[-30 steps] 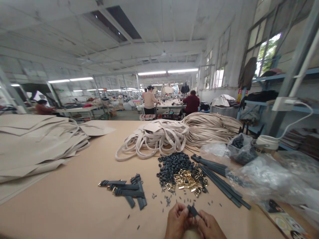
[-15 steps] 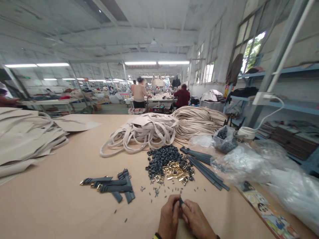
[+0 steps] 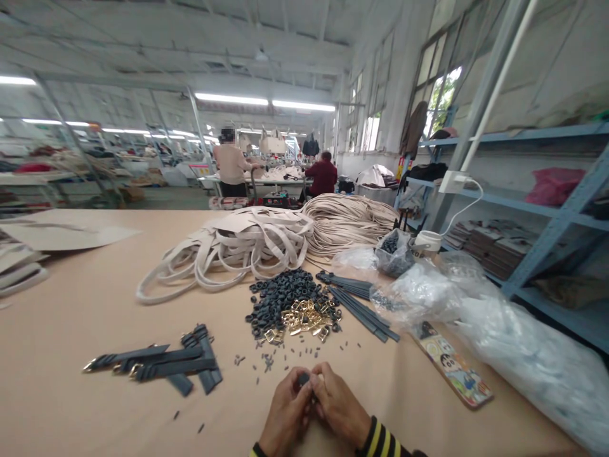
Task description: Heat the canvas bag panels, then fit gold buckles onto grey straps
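Note:
My left hand and my right hand are pressed together at the table's near edge, both pinching one small dark strap piece whose tip shows between the fingertips. Just beyond them lie scattered tiny dark bits, a heap of dark loops and a pile of gold buckles. To the left lies a bunch of finished dark straps with buckles. A row of long dark strips lies to the right of the heap.
Cream handles and a coil of cream cord fill the tan table's far side. Clear plastic bags and a printed card lie at right, by blue shelving. Cream sheets lie far left. Two people work at a distant table.
The view has swung right and down, so everything on the table shifted left. My hands have stayed together on the dark piece, and less of it shows now.

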A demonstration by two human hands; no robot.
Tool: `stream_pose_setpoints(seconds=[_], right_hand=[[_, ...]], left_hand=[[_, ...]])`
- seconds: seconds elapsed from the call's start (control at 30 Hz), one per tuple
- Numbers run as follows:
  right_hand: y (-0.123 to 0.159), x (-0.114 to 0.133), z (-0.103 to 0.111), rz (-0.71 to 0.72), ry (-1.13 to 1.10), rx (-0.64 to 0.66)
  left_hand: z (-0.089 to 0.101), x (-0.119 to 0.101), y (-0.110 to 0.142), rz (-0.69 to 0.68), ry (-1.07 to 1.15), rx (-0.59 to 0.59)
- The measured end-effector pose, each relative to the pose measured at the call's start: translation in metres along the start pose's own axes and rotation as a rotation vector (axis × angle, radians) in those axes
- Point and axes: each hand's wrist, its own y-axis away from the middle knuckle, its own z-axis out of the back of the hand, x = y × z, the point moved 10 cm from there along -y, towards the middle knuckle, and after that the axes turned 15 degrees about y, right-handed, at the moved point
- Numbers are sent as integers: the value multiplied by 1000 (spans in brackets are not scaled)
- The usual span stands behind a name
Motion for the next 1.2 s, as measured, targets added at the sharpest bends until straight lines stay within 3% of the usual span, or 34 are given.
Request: stream_pose_setpoints(seconds=[0.07,0.17,0.37,0.5,0.6,0.7,0.8,0.9,1.0,1.2], right_hand=[[-1,1,-3,12,35,25],[-2,3,-5,19,28,71],[5,19,6,97,126,176],[5,11,10,69,110,278],[-2,-1,16,32,53,233],[-9,-25,14,-120,-92,213],[-13,-37,10,-196,-234,208],[-14,-37,12,-175,-334,189],[-14,-36,14,-150,-381,179],[-15,-34,13,-135,-388,197]], left_hand=[[-2,8,0,59,-12,35],[1,9,-2,44,-1,42],[20,3,0,-39,38,-142],[8,7,-2,27,-55,-39],[16,-7,-12,-19,-265,-17],[32,-54,-28,-300,-626,-104],[28,-82,-47,-476,-969,-91],[9,-76,-68,-491,-1264,21],[-5,-61,-82,-460,-1489,45],[-7,-53,-91,-413,-1520,9]])
